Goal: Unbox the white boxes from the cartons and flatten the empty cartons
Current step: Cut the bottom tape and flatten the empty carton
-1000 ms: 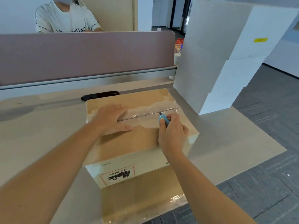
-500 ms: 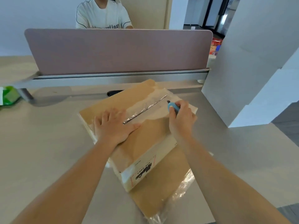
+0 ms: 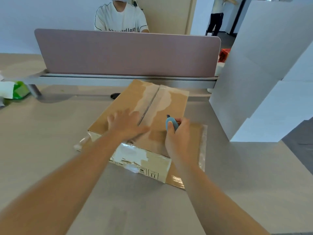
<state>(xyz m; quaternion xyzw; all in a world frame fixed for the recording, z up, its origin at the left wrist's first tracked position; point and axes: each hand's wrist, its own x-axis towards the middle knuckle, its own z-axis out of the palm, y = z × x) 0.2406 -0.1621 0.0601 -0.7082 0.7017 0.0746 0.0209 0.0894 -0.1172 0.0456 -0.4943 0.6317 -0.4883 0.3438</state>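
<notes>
A brown carton (image 3: 171, 102) lies closed on the desk, with its taped centre seam running away from me. My left hand (image 3: 126, 123) presses flat on its top, fingers spread, just left of the seam. To the right of the seam, my right hand (image 3: 179, 133) grips a blue box cutter (image 3: 171, 123) with the blade end pointing away over the carton top. A flattened carton (image 3: 193, 145) wrapped in clear tape lies under the closed one. Stacked white boxes (image 3: 264, 78) stand at the right.
A mauve desk divider (image 3: 127, 53) on a metal rail crosses the back of the desk (image 3: 50, 133). A person in a white shirt sits behind it; another stands in the doorway. A green and white bag (image 3: 15, 90) lies far left. The desk's right edge drops to the floor.
The carton has turned clockwise on the desk, so its seam now points away from me. Both hands turned with it, and my view shifted left.
</notes>
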